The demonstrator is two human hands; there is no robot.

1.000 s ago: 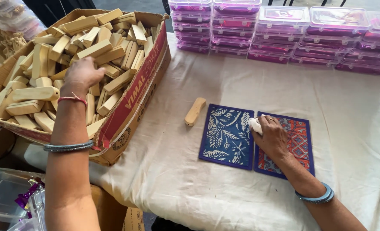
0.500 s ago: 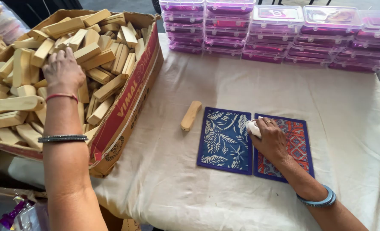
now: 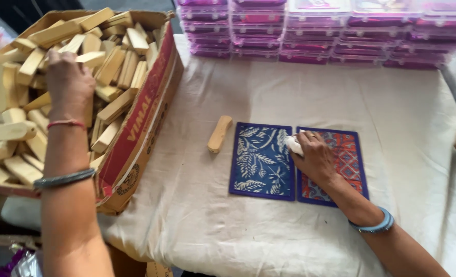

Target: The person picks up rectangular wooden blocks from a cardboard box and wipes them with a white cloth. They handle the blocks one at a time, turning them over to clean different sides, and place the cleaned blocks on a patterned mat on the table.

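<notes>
Hands first. Left hand (image 3: 69, 82) laid palm down on the blocks (image 3: 110, 66) heaped in the box (image 3: 140, 118), fingers reaching toward 12 o'clock and hidden over the far side; cannot tell whether closed on a block or just resting flat. Red thread (image 3: 66, 123) and dark bangle (image 3: 63, 179) at the wrist, toward 6 o'clock. Pale wooden blocks all round it, piled loose up to the box rim, with the red-printed box wall at 3 o'clock.

Right hand (image 3: 315, 159) curled shut on a white wad (image 3: 293, 145), pressed down where two mats meet. Blue mat (image 3: 261, 161) with a leaf pattern at 9 o'clock of it, red mat (image 3: 348, 154) under the hand and out toward 3 o'clock, the two lying edge to edge. Blue bangle (image 3: 374, 224) on the forearm at 5 o'clock.

Farther out at 9 o'clock, one loose block (image 3: 220, 133) lying on the cloth (image 3: 341, 92), just beside the blue mat and apart from the box. At 12 o'clock, well apart, stacks of clear tubs (image 3: 315, 31) with purple contents along the far edge.

Step in hand, by the look: feeling through the heap for a block while pinning the mats. Next move calls for a firm pinch on a single block, a lift clear of the box wall without dragging its neighbours, and steady pressure kept on the wad.
</notes>
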